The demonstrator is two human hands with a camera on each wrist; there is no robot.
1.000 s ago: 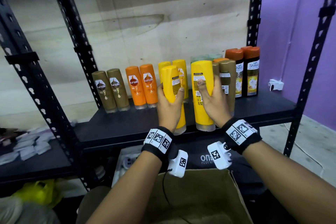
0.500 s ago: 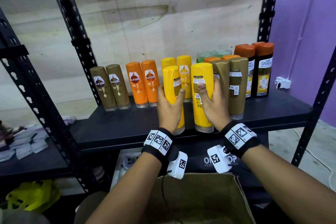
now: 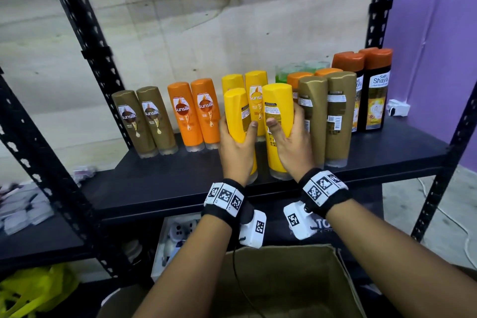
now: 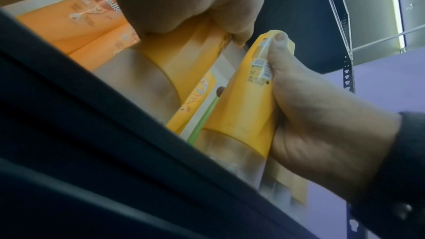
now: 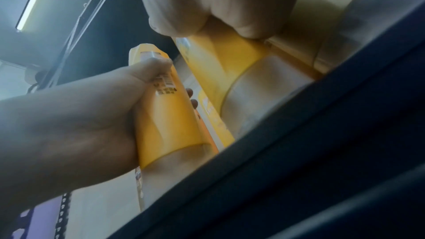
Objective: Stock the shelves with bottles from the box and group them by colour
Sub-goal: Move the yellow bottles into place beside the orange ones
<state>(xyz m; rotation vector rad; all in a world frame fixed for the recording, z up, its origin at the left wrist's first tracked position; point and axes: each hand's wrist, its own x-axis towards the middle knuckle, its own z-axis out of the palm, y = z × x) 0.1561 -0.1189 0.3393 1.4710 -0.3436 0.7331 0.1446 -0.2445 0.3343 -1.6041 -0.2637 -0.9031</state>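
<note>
Left hand (image 3: pixel 236 148) wrapped round one yellow bottle (image 3: pixel 236 116), right hand (image 3: pixel 289 144) round another (image 3: pixel 277 111), both at the shelf (image 3: pixel 165 183) front before two standing yellows; best slid straight back, bases flat, tight together, clear of the gold bottles (image 3: pixel 327 116) alongside

A stockroom or the back of a small shop; a black slotted-steel shelving rack (image 3: pixel 85 41) stands against a bare, stained plaster wall (image 3: pixel 232 20), its dark shelf (image 3: pixel 180 183) lined with retail shampoo bottles ranged by colour: brown bottles (image 3: pixel 144 121), orange bottles (image 3: pixel 193 113), yellow bottles (image 3: pixel 255 100) and black bottles with orange caps (image 3: pixel 371 90); an open cardboard box (image 3: pixel 296 284) sits below; small packets (image 3: pixel 20 209) crowd a neighbouring shelf; a purple wall (image 3: pixel 438 33) closes the right side.
</note>
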